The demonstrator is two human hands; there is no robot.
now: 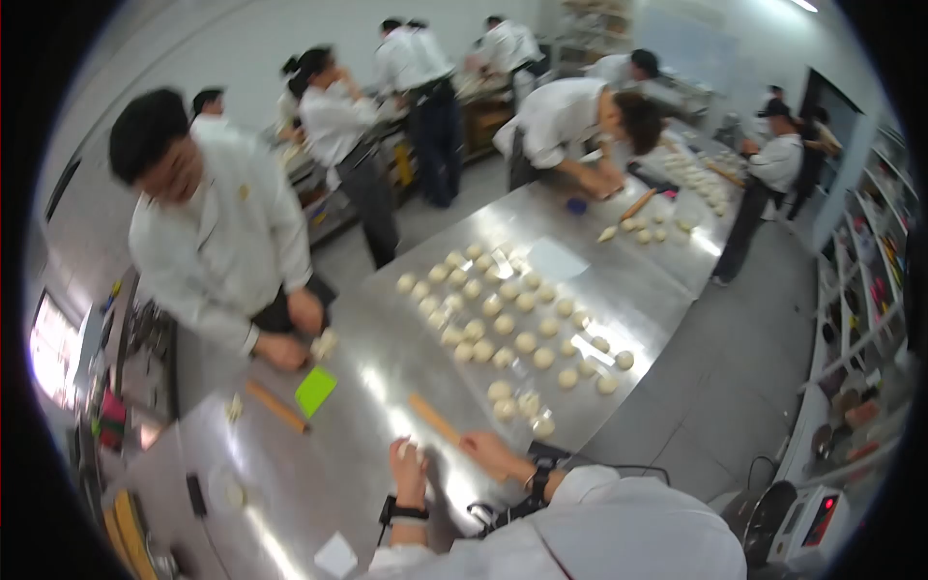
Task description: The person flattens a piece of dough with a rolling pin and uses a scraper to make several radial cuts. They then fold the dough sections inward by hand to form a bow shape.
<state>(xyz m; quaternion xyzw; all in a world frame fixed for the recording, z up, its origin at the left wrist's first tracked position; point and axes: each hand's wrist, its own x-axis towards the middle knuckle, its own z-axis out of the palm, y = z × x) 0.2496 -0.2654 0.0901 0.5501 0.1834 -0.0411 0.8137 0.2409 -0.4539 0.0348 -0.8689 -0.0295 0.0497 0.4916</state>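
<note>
My left hand [410, 474] is closed around a small piece of pale dough [412, 446], partly hidden by the fingers, just above the steel table [372, 464]. To its right, my right hand [491, 454] grips a wooden rolling pin [434, 418] near its closer end. The pin lies slantwise, its other end pointing away from me. Beyond the pin, many round dough balls [525, 342] are spread in loose rows, some seemingly under clear plastic film.
Across the table, a person [217, 232] handles dough beside a green scraper [315, 391] and another rolling pin [277, 406]. A second person [570, 126] bends over the far end. A white card [335, 556] lies near me; a digital scale [810, 522] stands at right.
</note>
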